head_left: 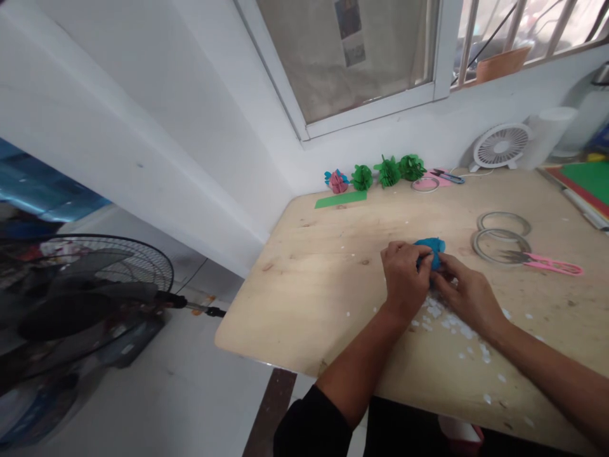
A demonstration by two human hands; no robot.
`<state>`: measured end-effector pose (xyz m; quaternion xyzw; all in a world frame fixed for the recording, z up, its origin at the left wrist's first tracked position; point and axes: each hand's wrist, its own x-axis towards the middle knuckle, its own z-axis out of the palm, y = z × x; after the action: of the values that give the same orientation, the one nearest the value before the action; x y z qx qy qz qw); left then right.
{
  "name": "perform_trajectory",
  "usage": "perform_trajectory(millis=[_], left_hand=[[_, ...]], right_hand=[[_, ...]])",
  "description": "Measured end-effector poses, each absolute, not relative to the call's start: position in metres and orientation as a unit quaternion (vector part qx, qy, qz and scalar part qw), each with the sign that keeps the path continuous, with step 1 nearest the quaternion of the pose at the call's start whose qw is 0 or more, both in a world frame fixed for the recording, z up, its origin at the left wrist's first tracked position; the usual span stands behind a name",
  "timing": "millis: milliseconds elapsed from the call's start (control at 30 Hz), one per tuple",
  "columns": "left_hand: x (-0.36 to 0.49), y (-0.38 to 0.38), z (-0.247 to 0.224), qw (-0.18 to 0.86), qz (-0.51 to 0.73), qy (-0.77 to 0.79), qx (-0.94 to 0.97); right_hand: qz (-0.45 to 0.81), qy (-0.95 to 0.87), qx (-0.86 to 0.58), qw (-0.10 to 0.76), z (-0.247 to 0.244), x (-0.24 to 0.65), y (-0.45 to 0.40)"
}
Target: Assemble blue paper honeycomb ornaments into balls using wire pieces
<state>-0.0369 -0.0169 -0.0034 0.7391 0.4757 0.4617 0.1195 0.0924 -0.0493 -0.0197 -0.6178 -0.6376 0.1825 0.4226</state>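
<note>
A small blue paper piece is held between both hands above the wooden table. My left hand wraps its fingers round the blue piece from the left. From the right, my right hand pinches its lower edge; the fingertips of the two hands nearly meet there. White paper scraps lie scattered below the hands. To the right, pink-handled snips rest with their blades over one of two wire rings.
Along the wall stand a pink and blue paper figure, several green paper balls and a small white fan. A green strip lies in front. Coloured sheets are at the far right; a black floor fan stands left.
</note>
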Motion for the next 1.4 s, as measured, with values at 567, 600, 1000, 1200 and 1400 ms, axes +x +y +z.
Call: perform_trajectory(millis=[567, 600, 1000, 1200, 1400], left_hand=[[-0.0395, -0.0154, 0.0002, 0.131, 0.458, 0.458, 0.751], [-0.0396, -0.0152, 0.0001, 0.134, 0.462, 0.458, 0.748], [-0.0433, -0.0111, -0.0029, 0.030, 0.419, 0.449, 0.789], [-0.0456, -0.0098, -0.0011, -0.048, 0.399, 0.411, 0.818], [-0.0451, -0.0114, 0.0021, -0.075, 0.368, 0.411, 0.831]], right_hand=[[0.207, -0.635, -0.610, 0.427, -0.0193, 0.0924, -0.0490], [0.205, -0.636, -0.607, 0.430, -0.0196, 0.0926, -0.0490], [0.188, -0.642, -0.616, 0.415, -0.0211, 0.0938, -0.0491], [0.181, -0.649, -0.614, 0.410, -0.0228, 0.0934, -0.0493], [0.175, -0.648, -0.616, 0.413, -0.0221, 0.0922, -0.0491]])
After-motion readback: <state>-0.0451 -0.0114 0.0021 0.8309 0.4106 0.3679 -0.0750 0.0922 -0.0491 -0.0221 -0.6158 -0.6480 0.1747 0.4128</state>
